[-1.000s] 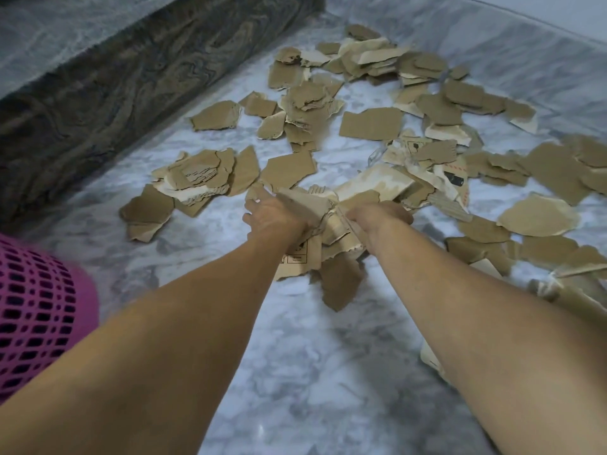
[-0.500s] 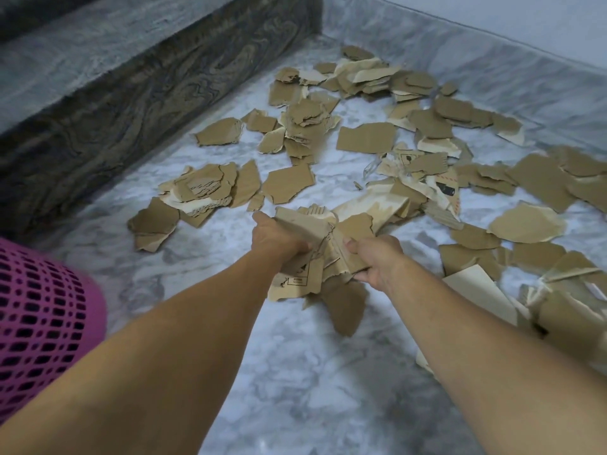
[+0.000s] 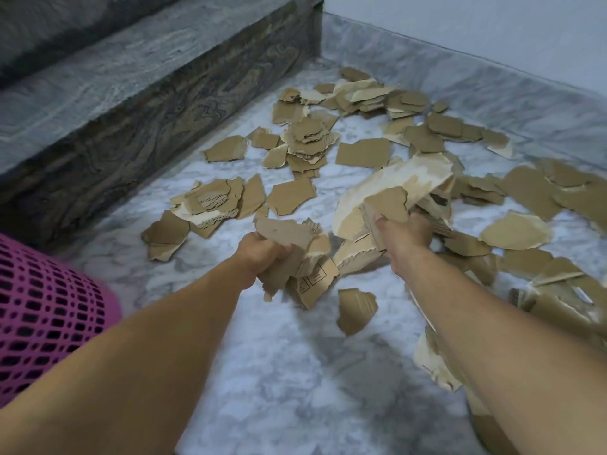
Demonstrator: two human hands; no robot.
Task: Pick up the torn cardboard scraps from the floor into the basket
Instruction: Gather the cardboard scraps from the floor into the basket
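Note:
Torn brown cardboard scraps (image 3: 310, 144) lie scattered over the white marble floor (image 3: 269, 372). My left hand (image 3: 262, 251) is shut on a bundle of scraps (image 3: 308, 270) held just above the floor. My right hand (image 3: 402, 238) grips another bunch, with a large pale piece (image 3: 394, 185) sticking up from it. One loose scrap (image 3: 356, 310) lies below the two bundles. The pink mesh basket (image 3: 46, 310) stands at the left edge, partly cut off by the frame.
A dark veined stone step (image 3: 147, 126) runs along the left side. A marble skirting (image 3: 460, 80) and a pale wall close off the far side. More scraps (image 3: 558, 290) are piled at the right, beside and under my right forearm.
Both hands have lifted their bundles off the floor and drawn apart. The large pale piece now rises in my right hand. One scrap lies loose below.

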